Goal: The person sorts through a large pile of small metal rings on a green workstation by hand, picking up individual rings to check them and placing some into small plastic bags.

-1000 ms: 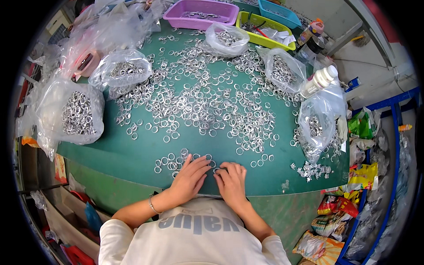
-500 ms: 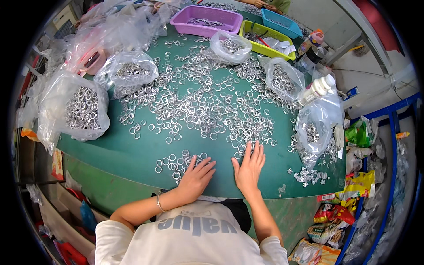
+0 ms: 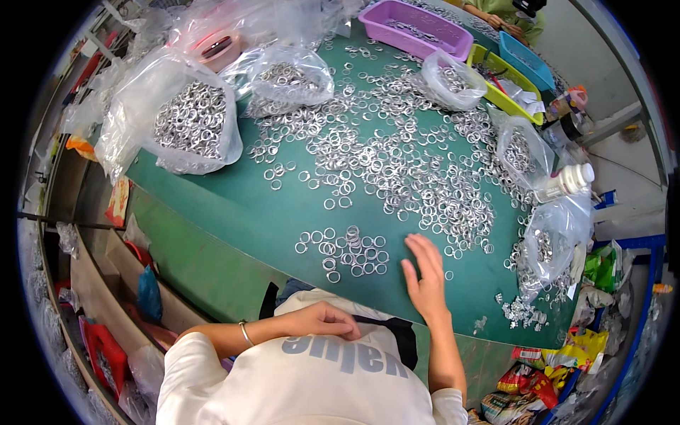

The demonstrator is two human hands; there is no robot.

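Close to my body, off the table's near edge, my left hand lies against the white shirt, fingers curled in together. Whether anything is inside them is hidden. My right hand hovers at or just over the green tabletop, fingers stretched out and thumb apart, holding nothing. A small group of silver metal rings lies flat to its left. Beyond both hands spreads a large loose heap of similar rings. One or two stray rings lie right beside the right hand.
Clear plastic bags of rings stand at left, back and right. Behind are purple, yellow-green and blue bins. A white bottle leans at right. Another person's hands show at the far side.
My left hand has drawn back from the small group of rings toward my body, its fingers curling. My right hand has pulled back from the heap's edge. The view has swung left.
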